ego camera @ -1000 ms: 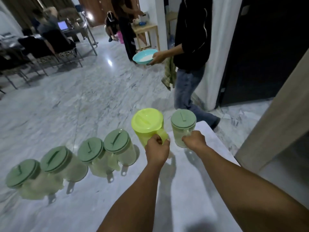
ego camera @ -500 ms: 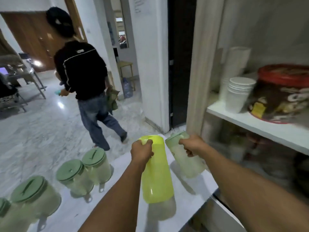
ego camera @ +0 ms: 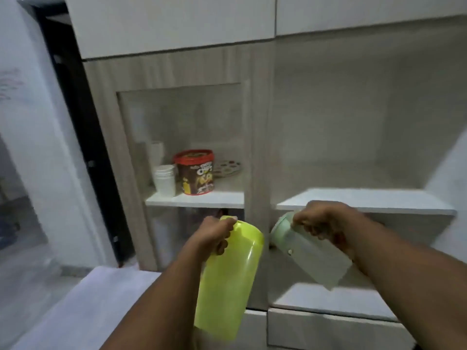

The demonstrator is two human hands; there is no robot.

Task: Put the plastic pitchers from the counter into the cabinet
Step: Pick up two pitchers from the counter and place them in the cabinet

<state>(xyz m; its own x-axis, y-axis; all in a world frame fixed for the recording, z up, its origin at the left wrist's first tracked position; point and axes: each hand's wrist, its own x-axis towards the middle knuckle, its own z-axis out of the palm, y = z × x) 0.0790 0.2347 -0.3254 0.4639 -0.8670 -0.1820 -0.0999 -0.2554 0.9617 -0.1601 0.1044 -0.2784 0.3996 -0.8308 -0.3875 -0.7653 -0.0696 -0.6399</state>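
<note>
— What are you carrying right now?

— I'm gripping a pitcher in each hand. My left hand [ego camera: 214, 236] is curling tight around the handle at the top of the yellow-green pitcher [ego camera: 227, 281], and it's hanging from my fist with its base tipping toward me, above the white counter [ego camera: 101, 299].

— And the other one?

— My right hand [ego camera: 321, 221] is closing around the top end of the pale green pitcher [ego camera: 310, 253]. That one is lying tilted, with its sage lid [ego camera: 280, 229] pointing left toward the cabinet's wooden divider [ego camera: 257, 147] and its base slanting down to the right.

— Are they touching anything in the cabinet?

— I can't quite tell about the lid; it's sitting very close to the divider. Both pitchers are hanging in the air in front of the cabinet, below the level of the white shelves. The pale one is hovering under the right shelf [ego camera: 366, 200], over the lower ledge [ego camera: 328, 304].

— What's sitting in there?

— On the left shelf [ego camera: 197, 199], behind what looks like glass, a stack of white cups [ego camera: 165, 180] is standing just beside a brown snack tub with a red lid [ego camera: 195, 173]. A patterned plate [ego camera: 227, 168] is leaning behind the tub, blurry.

— And to the left?

— A dark doorway [ego camera: 83, 147] is opening beside the cabinet.
</note>
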